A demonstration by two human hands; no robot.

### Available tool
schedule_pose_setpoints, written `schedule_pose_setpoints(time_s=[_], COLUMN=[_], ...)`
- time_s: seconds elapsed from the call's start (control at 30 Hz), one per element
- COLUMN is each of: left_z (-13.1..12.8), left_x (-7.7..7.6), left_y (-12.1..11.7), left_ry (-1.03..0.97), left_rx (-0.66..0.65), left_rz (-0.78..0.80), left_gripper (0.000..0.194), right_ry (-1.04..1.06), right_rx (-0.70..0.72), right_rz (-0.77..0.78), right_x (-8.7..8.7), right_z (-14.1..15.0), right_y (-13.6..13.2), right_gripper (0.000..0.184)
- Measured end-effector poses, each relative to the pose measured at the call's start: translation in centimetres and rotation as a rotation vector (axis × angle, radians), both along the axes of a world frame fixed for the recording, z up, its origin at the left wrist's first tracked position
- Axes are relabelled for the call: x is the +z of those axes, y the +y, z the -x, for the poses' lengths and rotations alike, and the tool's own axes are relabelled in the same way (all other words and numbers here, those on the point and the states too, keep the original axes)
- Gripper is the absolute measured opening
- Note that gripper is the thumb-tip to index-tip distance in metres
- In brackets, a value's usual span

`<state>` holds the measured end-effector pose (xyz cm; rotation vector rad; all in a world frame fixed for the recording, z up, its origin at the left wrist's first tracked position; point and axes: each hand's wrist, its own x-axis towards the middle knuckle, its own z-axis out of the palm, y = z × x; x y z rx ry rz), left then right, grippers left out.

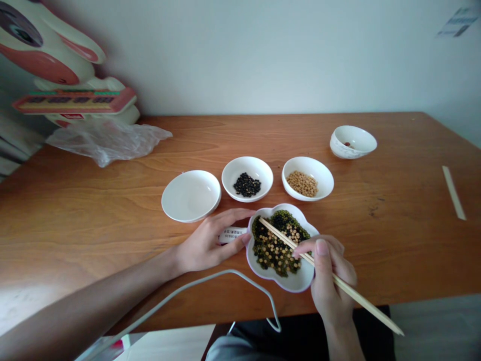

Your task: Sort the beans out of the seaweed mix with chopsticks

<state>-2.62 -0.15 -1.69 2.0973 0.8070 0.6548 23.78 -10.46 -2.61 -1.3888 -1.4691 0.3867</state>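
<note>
Wooden table, scalloped bowl at lower centre: its mixed beans lie left of the right hand.
Right fingers grip two chopsticks, slanting lower right to upper left; the left hand, fingers spread against the rim, is nearer the tips. Four round bowls: three at centre, one upper right.

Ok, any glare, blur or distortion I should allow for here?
Head view: soft, rather dim light; pale glare on the table at lower left; sticker on the wall blurred and unreadable; left forearm looks stretched toward the corner, likely lens distortion; dish and chopsticks reasonably sharp.
</note>
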Motion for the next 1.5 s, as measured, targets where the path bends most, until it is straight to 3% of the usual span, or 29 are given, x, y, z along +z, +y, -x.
schedule_pose_setpoints(time_s=[0.27, 0.47, 0.67, 0.97, 1.5], left_z=[-0.1, -0.1, 0.0, 0.0, 0.1], left_x=[0.3, 0.4, 0.2, 0.1, -0.1], left_y=[0.0, 0.0, 0.0, -0.1, 0.0], left_ry=[0.000, -0.008, -0.003, -0.004, 0.012], left_rx=[-0.015, -0.012, -0.002, 0.003, -0.008], left_rz=[-0.003, -0.017, -0.018, -0.008, 0.002], left_gripper=[0.052, 0.052, 0.052, 0.052, 0.054], right_ry=[0.037, 0.214, 0.192, 0.143, 0.256], right_rx=[0.022, 0.030, 0.061, 0.036, 0.033], right_rz=[0.021, 0.050, 0.097, 0.092, 0.094], right_x=[0.2, -1.1, -1.4, -1.2, -1.0], right_z=[0.1, -0.3, -0.6, -0.3, -0.2], right_y=[0.0, -0.1, -0.3, -0.1, -0.5], right_gripper=[0.038, 0.063, 0.077, 0.067, 0.078])
